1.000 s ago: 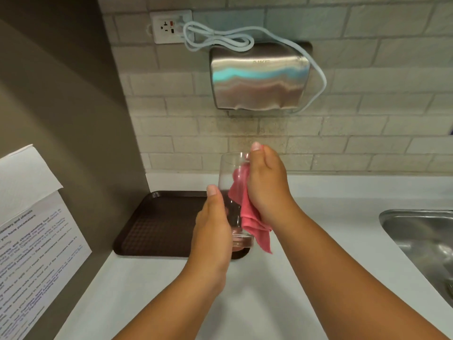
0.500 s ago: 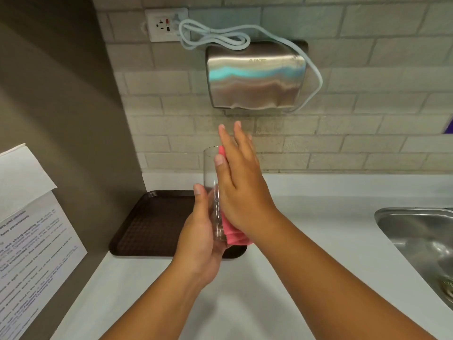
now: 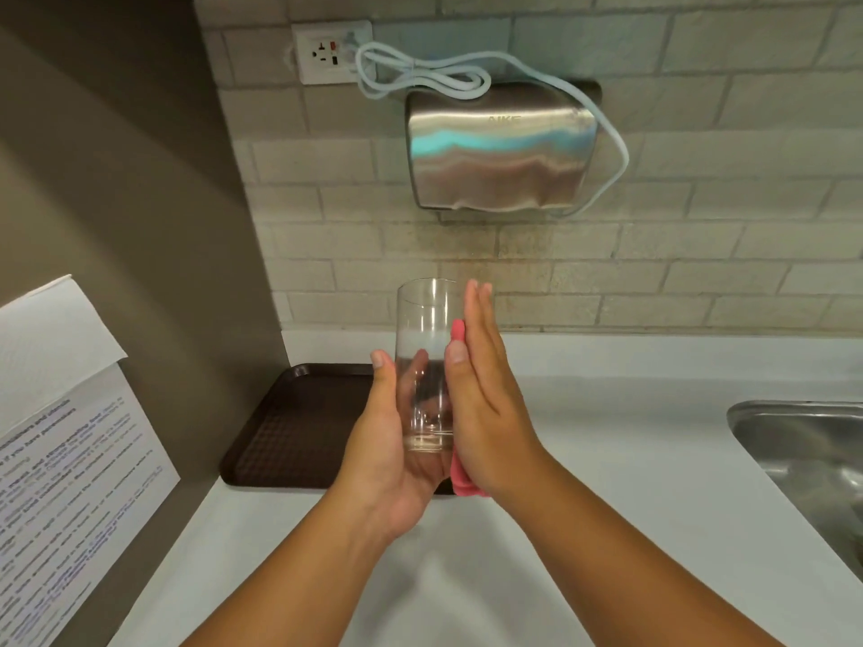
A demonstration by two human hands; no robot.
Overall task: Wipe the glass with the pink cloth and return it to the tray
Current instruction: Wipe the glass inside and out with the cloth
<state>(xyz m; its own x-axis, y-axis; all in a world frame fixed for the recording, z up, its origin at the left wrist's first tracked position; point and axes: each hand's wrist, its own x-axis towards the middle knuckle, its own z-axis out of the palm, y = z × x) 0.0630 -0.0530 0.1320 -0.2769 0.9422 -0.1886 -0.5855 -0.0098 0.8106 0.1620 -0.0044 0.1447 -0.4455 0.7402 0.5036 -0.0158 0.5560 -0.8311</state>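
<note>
A clear tall glass (image 3: 427, 329) stands upright in the air above the counter. My left hand (image 3: 387, 459) grips its lower part, thumb on the near side and fingers seen through the glass. My right hand (image 3: 485, 403) lies flat with straight fingers against the glass's right side and presses the pink cloth (image 3: 460, 478) onto it. Only slivers of the cloth show, one above my thumb and one below my palm. The dark brown tray (image 3: 289, 431) lies on the counter behind and left of my hands.
A steel sink (image 3: 803, 455) sits at the right edge of the white counter (image 3: 630, 459). A steel hand dryer (image 3: 502, 156) with a looped white cord hangs on the brick wall above. Printed paper sheets (image 3: 65, 436) hang on the brown side wall at left.
My right hand has gone from gripping the cloth around the glass's rim to lying flat along its right side. The loose hanging cloth is now mostly hidden under my palm.
</note>
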